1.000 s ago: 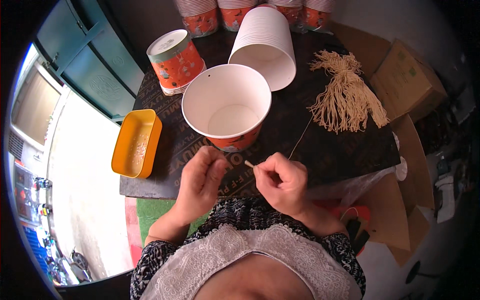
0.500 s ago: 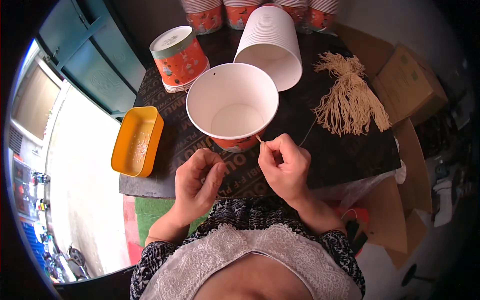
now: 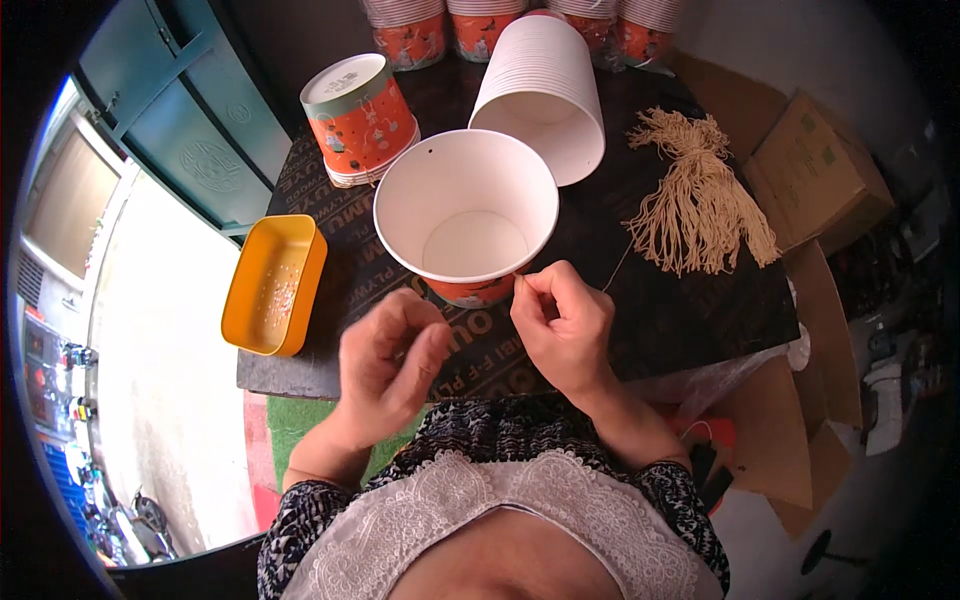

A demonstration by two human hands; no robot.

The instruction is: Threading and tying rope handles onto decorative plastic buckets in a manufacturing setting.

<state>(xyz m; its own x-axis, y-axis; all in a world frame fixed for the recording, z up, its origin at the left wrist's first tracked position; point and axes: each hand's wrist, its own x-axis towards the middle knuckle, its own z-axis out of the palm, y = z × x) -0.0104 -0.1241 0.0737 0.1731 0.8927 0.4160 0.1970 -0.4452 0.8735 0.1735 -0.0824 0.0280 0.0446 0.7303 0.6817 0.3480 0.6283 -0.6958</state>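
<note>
- Paper bucket: stands mouth-up just ahead of both hands, white inside, orange-printed outside. A small dark spot, perhaps a hole, shows high on the inner wall farthest from the hands.
- Right hand: thumb and forefinger are pinched together on the end of a cord, just under the rim on the bucket's near side. Whether the fingertips touch the wall, I cannot tell; the cord's tip is nearly hidden.
- Cord: a thin strand emerging beyond the right hand and leading to the pale cord bundle, which lies ahead and to the right of that hand.
- Left hand: loosely curled, thumb apart from the forefinger, nothing visible in it; it is near the bucket but apart from it.
- Step in hand, as I judge it: setting the cord's end to the bucket's near wall. From here the move calls for a tight pinch close to the tip, careful aim, and a bucket that does not slide, since neither hand appears to brace it.
- Yellow tray: left of the left hand, small bits inside.
- Beyond the hands, past the bucket: an upturned orange bucket stack and a white nested stack on its side, all on the dark bench.
</note>
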